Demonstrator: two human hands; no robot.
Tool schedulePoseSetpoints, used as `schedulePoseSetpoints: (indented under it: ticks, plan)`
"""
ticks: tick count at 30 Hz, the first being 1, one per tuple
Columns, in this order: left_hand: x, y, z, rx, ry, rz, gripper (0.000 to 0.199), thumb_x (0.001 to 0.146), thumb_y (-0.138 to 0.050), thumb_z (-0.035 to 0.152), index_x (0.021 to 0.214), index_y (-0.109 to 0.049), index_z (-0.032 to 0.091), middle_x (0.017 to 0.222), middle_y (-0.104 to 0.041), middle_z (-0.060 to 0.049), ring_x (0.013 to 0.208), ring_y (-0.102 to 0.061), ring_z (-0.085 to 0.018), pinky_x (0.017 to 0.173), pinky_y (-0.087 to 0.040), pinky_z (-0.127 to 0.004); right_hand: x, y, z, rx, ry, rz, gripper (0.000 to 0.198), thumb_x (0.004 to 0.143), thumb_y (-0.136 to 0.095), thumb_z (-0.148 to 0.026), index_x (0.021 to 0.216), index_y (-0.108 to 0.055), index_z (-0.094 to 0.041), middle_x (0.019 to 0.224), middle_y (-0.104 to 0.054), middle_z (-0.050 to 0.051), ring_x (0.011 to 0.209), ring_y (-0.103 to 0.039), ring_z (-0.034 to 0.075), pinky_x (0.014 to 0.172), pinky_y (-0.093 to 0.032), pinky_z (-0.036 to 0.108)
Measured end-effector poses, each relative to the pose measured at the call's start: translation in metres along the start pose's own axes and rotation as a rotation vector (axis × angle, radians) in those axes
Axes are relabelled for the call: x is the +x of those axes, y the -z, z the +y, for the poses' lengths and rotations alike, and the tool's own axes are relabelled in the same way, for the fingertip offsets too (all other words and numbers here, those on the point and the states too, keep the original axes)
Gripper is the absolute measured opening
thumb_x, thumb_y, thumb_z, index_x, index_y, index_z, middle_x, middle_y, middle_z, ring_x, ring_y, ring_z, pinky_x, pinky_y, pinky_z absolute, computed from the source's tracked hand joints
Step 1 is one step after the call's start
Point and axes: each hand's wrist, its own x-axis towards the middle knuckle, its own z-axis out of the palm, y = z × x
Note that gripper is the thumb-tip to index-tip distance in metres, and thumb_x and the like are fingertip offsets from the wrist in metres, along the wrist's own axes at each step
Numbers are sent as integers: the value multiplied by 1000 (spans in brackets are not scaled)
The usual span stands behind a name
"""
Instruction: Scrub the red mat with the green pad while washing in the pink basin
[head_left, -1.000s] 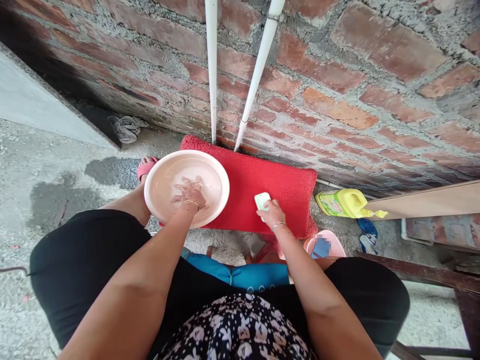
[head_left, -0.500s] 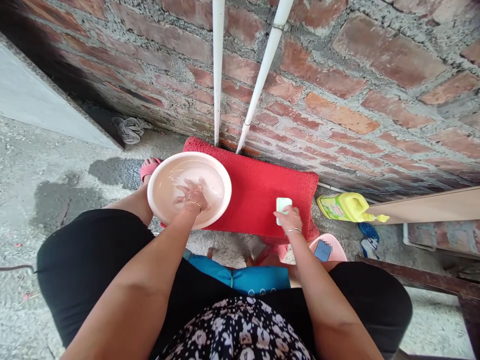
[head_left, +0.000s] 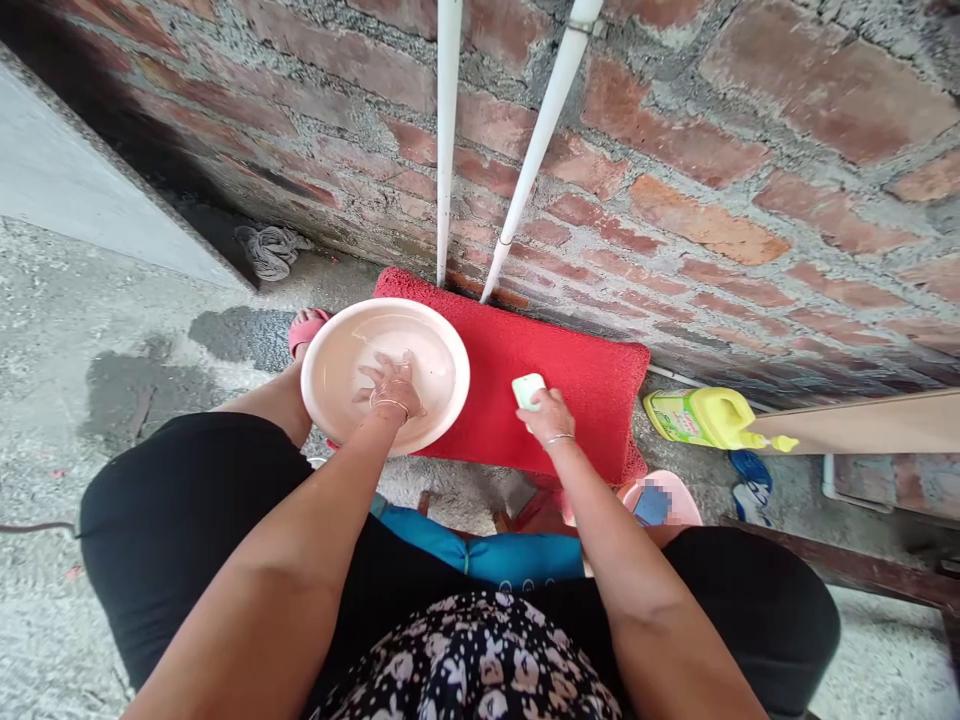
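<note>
My left hand [head_left: 391, 385] is dipped in the cloudy water of a cream-coloured basin [head_left: 310, 375], its fingers spread and holding nothing I can see. The basin stands on the left part of a low surface covered with a red textured cloth [head_left: 480, 400]. My right hand [head_left: 549, 415] grips a small pale green block with rounded corners [head_left: 528, 389], held over the middle of the red cloth. Its far end shows beyond my fingers; the near end is hidden. Whether the block touches the cloth, I cannot tell.
A yellow jug [head_left: 701, 417] lies right of the red cloth. A phone [head_left: 652, 503] rests on a pink stool or tub [head_left: 684, 495] by my right knee. White pipes [head_left: 448, 150] run up the brick wall [head_left: 675, 200] behind. Grey rope or cloth [head_left: 268, 252] lies at the left.
My right hand has moved left over the red cloth, carrying the pale green block nearer the basin. The left hand stays in the water. The whole view has shifted slightly.
</note>
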Motion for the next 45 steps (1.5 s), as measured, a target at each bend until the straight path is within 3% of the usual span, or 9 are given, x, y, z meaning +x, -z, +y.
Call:
schedulePoseSetpoints:
  ticks: [5, 9, 13, 20, 23, 27, 37, 41, 45]
  plan:
    - [-5, 6, 1, -18, -4, -3, 129, 65, -83, 41, 165, -3, 31, 170, 6, -23, 148, -3, -62, 96, -39, -81, -8, 26, 120, 4, -380, 76, 35, 79, -70, -49, 103, -65, -24, 115, -56, 8, 91, -63, 22, 79, -47, 34]
    - [-6, 6, 3, -29, 17, 0, 127, 67, -81, 41, 165, -2, 34, 171, 3, -20, 149, -4, -61, 97, -38, -82, -16, 36, 170, 53, -600, 126, 35, 78, -72, -50, 96, -66, -21, 114, -58, 17, 93, -64, 31, 79, -48, 42]
    - [-2, 3, 3, -14, 8, -2, 128, 66, -82, 42, 165, -1, 33, 171, 4, -22, 147, -3, -63, 95, -38, -83, -8, 31, 136, 104, -522, 199, 35, 78, -72, -50, 97, -66, -21, 112, -58, 16, 97, -63, 30, 83, -48, 42]
    - [0, 1, 2, 36, 15, -18, 136, 62, -84, 48, 164, 4, 34, 170, 7, -23, 148, -4, -62, 92, -42, -81, 26, 8, -32, 103, -72, 87, 34, 80, -72, -51, 103, -65, -28, 112, -53, 2, 93, -61, 19, 81, -47, 30]
    - [-1, 2, 1, 44, 15, -21, 136, 63, -83, 48, 164, 6, 33, 170, 6, -23, 148, -5, -62, 92, -42, -80, 35, 4, -74, 54, 76, 29, 32, 81, -71, -48, 105, -64, -27, 115, -52, 3, 96, -60, 19, 81, -46, 30]
    - [0, 2, 2, 36, 11, -22, 135, 63, -84, 47, 164, 5, 34, 170, 6, -23, 148, -6, -62, 92, -42, -80, 44, 11, -57, 7, 92, 7, 33, 81, -71, -48, 107, -64, -27, 116, -52, 4, 98, -60, 20, 82, -46, 31]
    - [1, 0, 2, 30, 13, -19, 133, 63, -83, 48, 164, 2, 34, 170, 7, -23, 148, -4, -62, 91, -42, -81, 17, 58, 131, -38, -524, 71, 42, 84, -68, -53, 109, -65, -19, 117, -58, 16, 102, -64, 27, 85, -47, 36]
    - [-4, 4, 2, 26, 3, -11, 133, 64, -82, 48, 164, 4, 32, 170, 4, -24, 148, -5, -63, 91, -41, -82, -5, 44, 107, 0, -469, 120, 40, 81, -71, -55, 98, -67, -20, 106, -61, 14, 95, -65, 27, 83, -47, 36]
    - [-8, 8, 3, 30, 6, -25, 131, 66, -81, 47, 164, 4, 34, 170, 3, -23, 148, -5, -61, 92, -42, -81, -25, 1, 14, 96, -189, 81, 32, 75, -76, -51, 85, -65, -23, 98, -61, 6, 85, -63, 20, 76, -46, 29]
